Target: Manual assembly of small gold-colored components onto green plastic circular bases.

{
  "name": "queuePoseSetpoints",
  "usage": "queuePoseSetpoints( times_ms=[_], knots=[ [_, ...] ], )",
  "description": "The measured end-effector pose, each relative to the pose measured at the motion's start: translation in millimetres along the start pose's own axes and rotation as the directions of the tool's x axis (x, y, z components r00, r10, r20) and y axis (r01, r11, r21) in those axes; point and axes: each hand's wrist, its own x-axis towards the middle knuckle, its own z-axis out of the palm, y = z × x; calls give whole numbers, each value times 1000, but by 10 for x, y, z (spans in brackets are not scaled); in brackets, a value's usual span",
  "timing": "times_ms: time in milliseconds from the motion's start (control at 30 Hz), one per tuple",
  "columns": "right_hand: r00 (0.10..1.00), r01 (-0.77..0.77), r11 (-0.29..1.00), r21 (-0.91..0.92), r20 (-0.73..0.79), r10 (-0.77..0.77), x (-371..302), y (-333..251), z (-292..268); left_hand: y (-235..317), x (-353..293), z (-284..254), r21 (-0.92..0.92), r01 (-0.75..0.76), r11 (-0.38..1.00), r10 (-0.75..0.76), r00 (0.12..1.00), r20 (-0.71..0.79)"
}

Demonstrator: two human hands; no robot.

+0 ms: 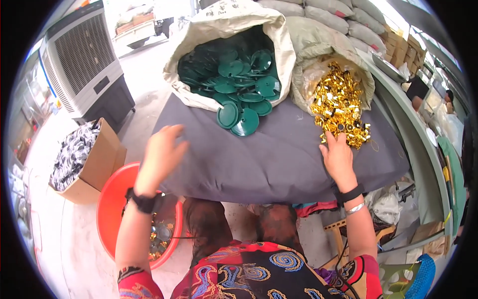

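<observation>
My left hand (163,155) hovers over the left edge of the grey-covered table (229,159), slightly blurred, its fingers apart and nothing visible in them. At the near end of a pile of shiny gold pieces (340,102), my right hand (339,158) reaches out with spread fingertips touching the pieces. That pile spills from a pale woven sack (303,74) lying on its side. Farther left, a white sack (174,70) gapes toward me, full of dark green round plastic discs (231,70). Several discs, among them a front one (245,122), have slid onto the cloth.
Beside my left leg stands a red tub (112,204) with gold and clear pieces inside. A cardboard box (97,164) of grey-white parts and an air cooler (82,60) are at left. Stacked sacks (326,19) rise behind; a grey-green metal frame (423,134) runs along the right.
</observation>
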Motion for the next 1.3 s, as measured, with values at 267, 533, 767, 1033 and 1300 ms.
queuePoseSetpoints(
  times_ms=[267,533,767,1033,1300],
  knots=[
    [969,236,964,121,-100,-225,-146,30,31,561,943,976,146,101,984,-125,978,169],
    [976,216,920,326,-105,-192,-86,67,50,418,952,1011,93,201,975,-203,979,21],
    [981,183,901,393,-135,-141,-78,151,162,161,667,796,-153,236,960,-225,971,85],
    [935,268,426,864,-126,-332,-453,-821,-363,850,-373,423,-776,412,478,-158,909,385],
    [924,92,196,976,-10,-383,-730,-1170,-210,1043,-836,661,-790,280,545,-82,956,282]
  ],
)
